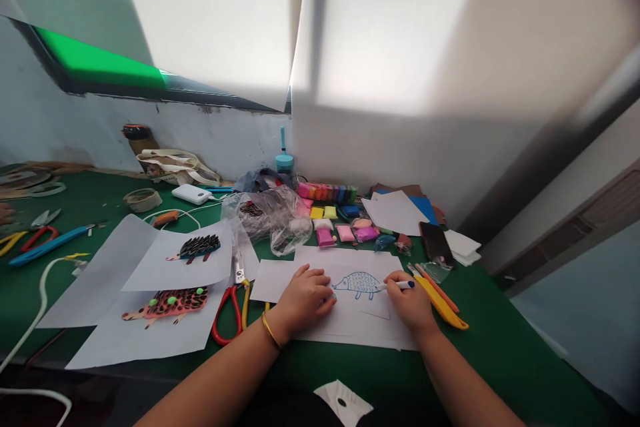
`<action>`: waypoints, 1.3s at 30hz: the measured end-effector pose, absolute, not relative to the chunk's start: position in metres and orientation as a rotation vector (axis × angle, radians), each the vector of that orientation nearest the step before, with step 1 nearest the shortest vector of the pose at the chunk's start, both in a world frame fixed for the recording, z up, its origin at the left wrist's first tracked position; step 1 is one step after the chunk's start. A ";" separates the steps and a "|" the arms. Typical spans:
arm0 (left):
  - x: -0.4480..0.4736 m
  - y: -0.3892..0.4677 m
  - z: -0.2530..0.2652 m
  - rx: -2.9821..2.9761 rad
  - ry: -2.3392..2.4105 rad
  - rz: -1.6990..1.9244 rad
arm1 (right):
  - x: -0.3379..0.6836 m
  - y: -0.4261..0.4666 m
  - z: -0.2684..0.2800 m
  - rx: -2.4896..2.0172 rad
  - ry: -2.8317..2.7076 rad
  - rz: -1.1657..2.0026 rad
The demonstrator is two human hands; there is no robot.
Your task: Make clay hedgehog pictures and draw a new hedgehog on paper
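"Looking over at that drawing [361, 280], what do you make of it?"

"It's a spiny little animal in blue outline, its pointed snout to the left, the rounded back filled with rows of small curved marks, short legs below."

"And where is it?"

"On the white sheet [345, 330], which lies on the green tabletop [485, 360] between the two hands. A few faint straight lines show beneath the animal."

"How about the right hand [411, 303]?"

"It rests low at the sheet's right side, fingers bent round a white pen [406, 285] with a dark blue end. That grip is closed on the barrel, and the tip points left, at the animal's rear. From here I can't tell whether it touches the paper."

"The left hand [311, 295]?"

"Palm down on the paper beside the snout, fingers loosely curved and a bit apart, grasping nothing. A gold-coloured bangle [271, 331] circles that wrist."
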State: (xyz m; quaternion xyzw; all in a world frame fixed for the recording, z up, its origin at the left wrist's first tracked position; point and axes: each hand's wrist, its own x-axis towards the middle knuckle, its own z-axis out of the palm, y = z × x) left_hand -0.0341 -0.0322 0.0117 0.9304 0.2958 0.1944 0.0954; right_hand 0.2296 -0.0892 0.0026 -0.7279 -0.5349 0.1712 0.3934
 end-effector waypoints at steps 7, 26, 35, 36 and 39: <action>-0.035 -0.032 0.013 2.758 0.875 0.559 | 0.228 -0.093 0.007 -1.832 -1.329 0.445; -0.035 -0.032 0.012 2.763 0.882 0.558 | 0.232 -0.090 0.003 -1.803 -1.313 0.360; -0.034 -0.033 0.013 2.766 0.882 0.571 | 0.232 -0.089 0.003 -1.863 -1.327 0.396; -0.034 -0.033 0.013 2.768 0.880 0.567 | 0.232 -0.089 0.003 -1.865 -1.329 0.395; -0.034 -0.033 0.013 2.766 0.882 0.564 | 0.232 -0.090 0.003 -1.845 -1.343 0.383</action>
